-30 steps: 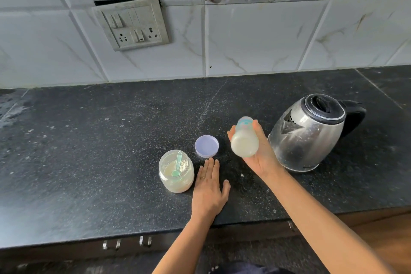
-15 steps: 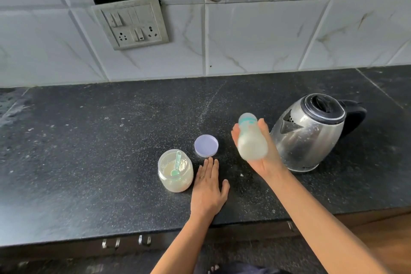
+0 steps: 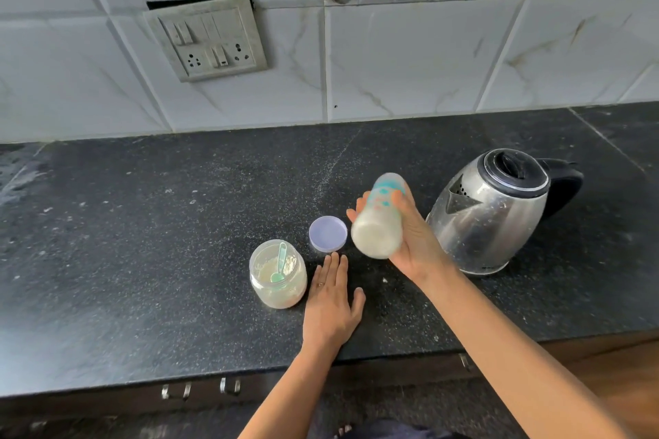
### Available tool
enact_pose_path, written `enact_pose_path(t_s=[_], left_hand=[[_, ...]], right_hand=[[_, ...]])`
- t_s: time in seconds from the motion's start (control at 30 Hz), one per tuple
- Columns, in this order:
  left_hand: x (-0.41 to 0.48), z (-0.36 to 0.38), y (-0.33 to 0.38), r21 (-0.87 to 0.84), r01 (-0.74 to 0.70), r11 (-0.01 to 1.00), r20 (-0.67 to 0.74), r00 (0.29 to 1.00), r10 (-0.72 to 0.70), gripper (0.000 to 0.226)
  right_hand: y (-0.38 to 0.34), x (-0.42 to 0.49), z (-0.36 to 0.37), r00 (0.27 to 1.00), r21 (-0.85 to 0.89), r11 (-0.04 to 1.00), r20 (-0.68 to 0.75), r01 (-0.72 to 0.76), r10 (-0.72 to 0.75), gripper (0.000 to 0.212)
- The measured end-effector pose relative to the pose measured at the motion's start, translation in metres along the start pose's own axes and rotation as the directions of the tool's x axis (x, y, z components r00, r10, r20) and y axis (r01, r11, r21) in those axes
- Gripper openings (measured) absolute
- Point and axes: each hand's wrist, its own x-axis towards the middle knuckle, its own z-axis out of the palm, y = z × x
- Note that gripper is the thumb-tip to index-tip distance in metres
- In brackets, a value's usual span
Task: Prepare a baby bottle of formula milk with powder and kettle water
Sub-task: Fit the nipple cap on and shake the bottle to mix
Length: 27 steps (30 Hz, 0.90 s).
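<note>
Shaking the bottle (image 3: 377, 221) gripped in my right hand (image 3: 413, 242), I'm swinging its base back leftward, mixing the formula; my left hand (image 3: 331, 303) is lying flat, fingers straight, on the counter (image 3: 142, 224).

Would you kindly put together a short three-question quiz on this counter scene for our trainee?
1. True or false: the left hand lies flat on the countertop.
2. The right hand grips: A) kettle, B) baby bottle, C) purple lid?
3. Fill in: the green scoop sits inside the open ___.
Key: 1 true; 2 B; 3 powder jar.
</note>
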Motion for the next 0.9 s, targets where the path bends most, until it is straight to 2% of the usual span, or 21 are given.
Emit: enact_pose_path(t_s=[0.03, 0.1, 0.17, 0.23, 0.27, 0.3, 0.33, 0.43, 0.5, 0.53, 0.6, 0.63, 0.7, 0.73, 0.77, 0.83, 0.87, 0.9], left_hand=[[0.0, 0.0, 0.0, -0.01, -0.006, 1.0, 0.001, 1.0, 0.006, 0.066], [0.0, 0.001, -0.001, -0.008, -0.013, 1.0, 0.0, 1.0, 0.013, 0.065], [0.0, 0.0, 0.0, 0.004, -0.002, 1.0, -0.008, 1.0, 0.002, 0.065], [0.0, -0.001, 0.002, 0.001, 0.005, 1.0, -0.011, 1.0, -0.005, 0.065], [0.0, -0.001, 0.002, 0.003, 0.003, 1.0, -0.013, 1.0, -0.003, 0.065], [-0.001, -0.001, 0.002, 0.007, 0.002, 1.0, -0.012, 1.0, -0.001, 0.065], [-0.001, 0.0, 0.002, 0.01, 0.002, 1.0, -0.01, 1.0, -0.002, 0.065], [0.0, 0.0, 0.003, 0.02, 0.009, 1.0, -0.009, 1.0, -0.009, 0.065], [0.0, 0.0, 0.002, 0.02, 0.0, 1.0, -0.007, 1.0, 0.0, 0.065], [0.0, -0.001, 0.002, 0.018, -0.008, 1.0, -0.011, 1.0, 0.009, 0.065], [0.0, 0.0, 0.002, 0.011, -0.011, 1.0, -0.01, 1.0, 0.011, 0.065], [0.0, 0.0, 0.003, 0.011, -0.004, 1.0, -0.012, 1.0, 0.004, 0.065], [0.0, -0.001, 0.004, 0.013, 0.01, 1.0, -0.014, 1.0, -0.009, 0.065], [0.0, -0.002, 0.004, 0.008, 0.007, 1.0, -0.011, 1.0, -0.007, 0.065], [0.0, -0.002, 0.004, 0.0, -0.002, 1.0, -0.011, 1.0, 0.002, 0.065], [0.0, -0.003, 0.003, -0.009, -0.018, 1.0, -0.013, 1.0, 0.017, 0.064], [0.0, -0.002, 0.003, -0.004, -0.015, 1.0, -0.013, 1.0, 0.015, 0.064], [0.0, -0.002, 0.002, 0.003, -0.007, 1.0, -0.013, 1.0, 0.007, 0.064]], right_hand=[[0.001, -0.002, 0.003, 0.998, -0.053, 0.998, 0.037, -0.043, 0.045, 0.101], [0.003, -0.005, 0.001, 0.997, -0.174, 0.984, 0.066, -0.032, 0.044, 0.103], [0.001, -0.002, 0.002, 0.999, -0.097, 0.995, -0.04, -0.027, 0.023, 0.112], [0.004, -0.001, -0.008, 0.997, 0.032, 0.999, -0.07, -0.028, 0.03, 0.12], [0.002, -0.002, -0.006, 0.997, 0.026, 0.998, -0.048, -0.063, 0.065, 0.12], [0.001, -0.005, -0.004, 0.996, -0.058, 0.995, -0.035, -0.078, 0.076, 0.118], [0.001, -0.005, -0.005, 0.998, -0.103, 0.993, -0.041, -0.051, 0.047, 0.115], [-0.004, 0.0, -0.005, 0.996, -0.009, 1.0, -0.083, -0.021, 0.021, 0.119], [-0.005, -0.002, -0.004, 0.999, 0.028, 0.999, -0.013, -0.045, 0.045, 0.118], [-0.005, -0.006, 0.0, 0.996, -0.042, 0.996, 0.044, -0.075, 0.077, 0.114], [-0.006, -0.005, 0.001, 0.996, -0.151, 0.988, 0.084, -0.011, 0.024, 0.103], [-0.008, 0.001, 0.003, 0.998, -0.117, 0.993, 0.051, -0.022, 0.028, 0.106], [-0.007, 0.007, 0.005, 0.998, 0.058, 0.997, -0.04, -0.044, 0.046, 0.117], [-0.006, 0.008, 0.006, 0.998, 0.098, 0.994, -0.036, -0.048, 0.052, 0.116], [-0.006, 0.005, 0.01, 0.996, 0.055, 0.995, 0.026, -0.083, 0.082, 0.109], [-0.001, -0.001, 0.01, 0.995, -0.123, 0.991, 0.081, -0.046, 0.056, 0.092], [0.0, 0.002, 0.01, 0.997, -0.127, 0.992, 0.075, -0.016, 0.025, 0.089], [-0.001, 0.007, 0.014, 0.999, -0.085, 0.996, 0.025, -0.019, 0.021, 0.094]])
